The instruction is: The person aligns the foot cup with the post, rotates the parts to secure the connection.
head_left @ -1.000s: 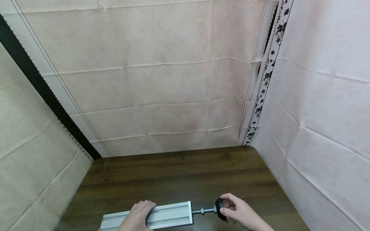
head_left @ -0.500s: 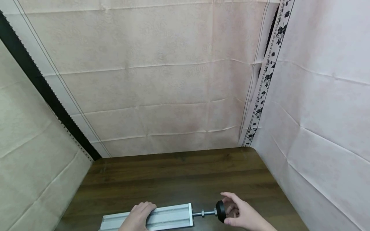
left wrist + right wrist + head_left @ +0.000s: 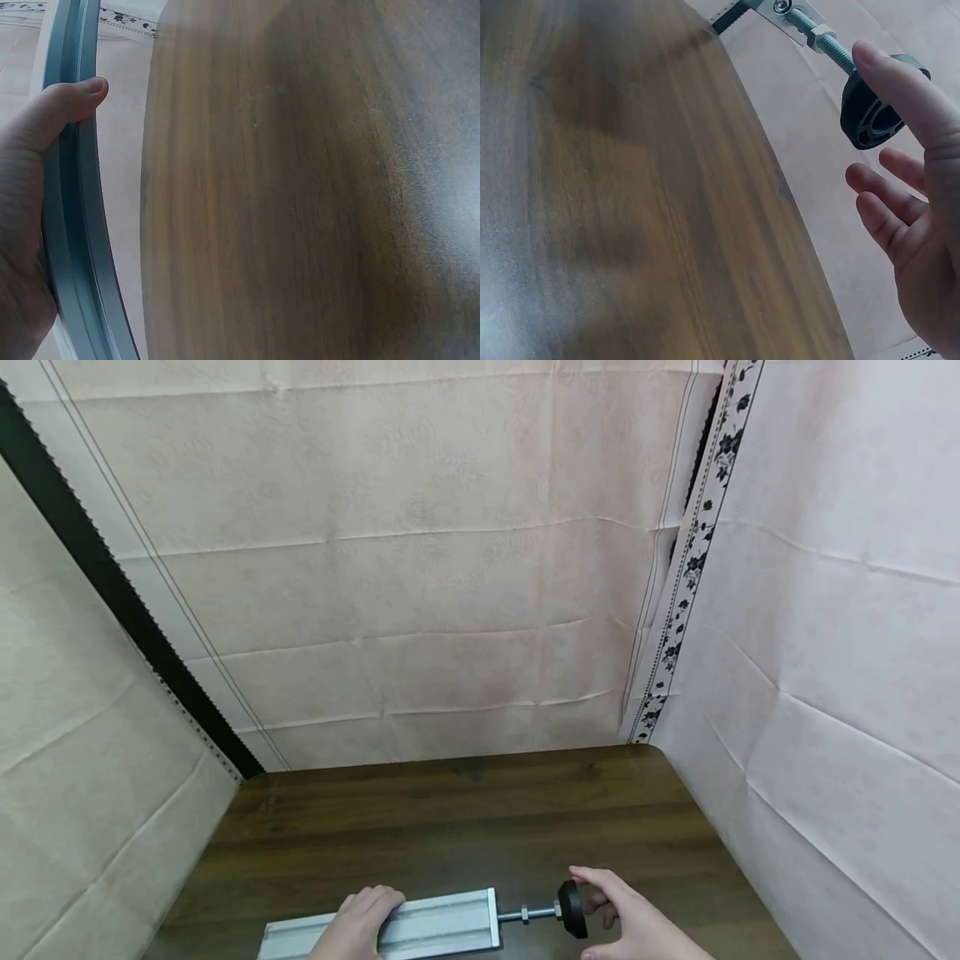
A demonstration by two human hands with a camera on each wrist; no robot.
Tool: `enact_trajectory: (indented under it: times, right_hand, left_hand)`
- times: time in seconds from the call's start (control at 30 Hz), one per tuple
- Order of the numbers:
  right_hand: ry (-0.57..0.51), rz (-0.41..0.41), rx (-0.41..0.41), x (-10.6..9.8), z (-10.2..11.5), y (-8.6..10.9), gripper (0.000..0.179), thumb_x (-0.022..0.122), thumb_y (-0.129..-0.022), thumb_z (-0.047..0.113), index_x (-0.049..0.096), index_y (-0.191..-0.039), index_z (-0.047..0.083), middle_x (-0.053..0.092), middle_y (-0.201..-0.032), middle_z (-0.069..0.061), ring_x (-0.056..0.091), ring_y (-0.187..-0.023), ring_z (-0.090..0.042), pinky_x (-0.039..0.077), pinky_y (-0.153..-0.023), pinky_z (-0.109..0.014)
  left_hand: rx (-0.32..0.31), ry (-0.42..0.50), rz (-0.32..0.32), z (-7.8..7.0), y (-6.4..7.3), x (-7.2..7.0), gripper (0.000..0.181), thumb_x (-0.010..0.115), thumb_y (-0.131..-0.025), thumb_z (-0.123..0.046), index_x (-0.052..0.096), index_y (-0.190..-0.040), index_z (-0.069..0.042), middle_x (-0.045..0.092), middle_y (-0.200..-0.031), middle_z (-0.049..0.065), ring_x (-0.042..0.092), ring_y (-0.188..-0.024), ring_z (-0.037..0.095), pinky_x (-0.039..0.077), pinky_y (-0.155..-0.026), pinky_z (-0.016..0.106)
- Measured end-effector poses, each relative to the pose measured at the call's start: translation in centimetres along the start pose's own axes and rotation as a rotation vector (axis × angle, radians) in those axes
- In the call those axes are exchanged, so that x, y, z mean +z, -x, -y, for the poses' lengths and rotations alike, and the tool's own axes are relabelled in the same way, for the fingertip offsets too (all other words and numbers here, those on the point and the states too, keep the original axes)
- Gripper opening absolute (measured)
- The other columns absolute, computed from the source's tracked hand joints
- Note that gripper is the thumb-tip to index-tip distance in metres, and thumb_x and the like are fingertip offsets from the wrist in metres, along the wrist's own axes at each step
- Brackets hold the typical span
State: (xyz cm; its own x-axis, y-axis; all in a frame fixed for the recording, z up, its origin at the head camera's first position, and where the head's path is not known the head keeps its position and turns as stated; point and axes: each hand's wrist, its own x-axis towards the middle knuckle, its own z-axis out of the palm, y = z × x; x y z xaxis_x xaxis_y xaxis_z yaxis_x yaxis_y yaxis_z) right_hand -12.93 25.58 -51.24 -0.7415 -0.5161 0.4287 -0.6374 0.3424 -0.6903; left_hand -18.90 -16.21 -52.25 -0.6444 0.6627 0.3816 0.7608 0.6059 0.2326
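My left hand (image 3: 358,925) grips a silver aluminium profile (image 3: 450,923) with grooves along its length. In the left wrist view the thumb (image 3: 79,97) lies across the profile's grooved side. From the end plate (image 3: 795,19) sticks out a threaded rod (image 3: 540,912), bearing a hex nut (image 3: 820,36). A black levelling foot (image 3: 573,910) sits at the rod's outer end, its ribbed underside showing in the right wrist view. My right hand (image 3: 633,917) is beside the foot with its fingers spread around it, holding nothing.
A brown wood-grain table (image 3: 450,810) lies under the work. Pale creased cloth (image 3: 450,585) hangs behind it, and more cloth (image 3: 840,652) stands along the right side. A black strip (image 3: 127,602) runs down the left corner.
My right hand has let go of the black foot and spread its fingers, the thumb moving down and away. The left hand keeps its hold on the profile.
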Motion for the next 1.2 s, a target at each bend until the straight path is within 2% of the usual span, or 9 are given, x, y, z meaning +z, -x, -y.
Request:
enact_trajectory:
  times: [0.23, 0.53, 0.9, 1.2]
  right_hand:
    - [-0.05, 0.026, 0.114, 0.1, 0.5, 0.0, 0.072, 0.077, -0.078, 0.022, 0.039, -0.139, 0.015, 0.051, -0.116, 0.001, 0.056, -0.09, -0.006, 0.048, -0.067, -0.025]
    - [-0.057, 0.01, 0.15, 0.2, 0.7, -0.2, 0.066, 0.077, -0.078, 0.022, 0.044, -0.135, 0.016, 0.052, -0.113, 0.001, 0.057, -0.088, -0.005, 0.049, -0.068, -0.025]
    - [-0.106, 0.036, 0.214, 0.0, 0.8, -0.3, 0.063, 0.075, -0.08, 0.022, 0.045, -0.134, 0.016, 0.052, -0.109, 0.0, 0.055, -0.085, -0.006, 0.049, -0.068, -0.026]
    - [-0.174, 0.047, 0.278, 0.0, 1.1, -0.5, 0.058, 0.074, -0.081, 0.02, 0.047, -0.131, 0.012, 0.054, -0.097, -0.004, 0.055, -0.079, -0.008, 0.049, -0.065, -0.026]
  left_hand:
    - [0.002, -0.004, -0.013, 0.0, 0.0, 0.0, 0.081, 0.068, -0.059, -0.074, 0.059, -0.108, -0.009, 0.057, -0.101, -0.002, 0.05, -0.088, 0.01, 0.04, -0.067, 0.03]
    - [-0.008, 0.009, 0.015, -0.1, -0.1, 0.0, 0.081, 0.068, -0.06, -0.073, 0.059, -0.109, -0.009, 0.058, -0.102, -0.001, 0.05, -0.089, 0.01, 0.041, -0.067, 0.031]
    - [0.007, 0.013, 0.007, -0.1, -0.1, -0.2, 0.081, 0.067, -0.061, -0.073, 0.059, -0.11, -0.009, 0.057, -0.103, -0.001, 0.05, -0.089, 0.011, 0.04, -0.066, 0.03]
    - [0.014, -0.008, -0.022, -0.1, 0.0, 0.0, 0.082, 0.066, -0.06, -0.074, 0.059, -0.108, -0.009, 0.058, -0.102, -0.001, 0.051, -0.088, 0.011, 0.042, -0.066, 0.031]
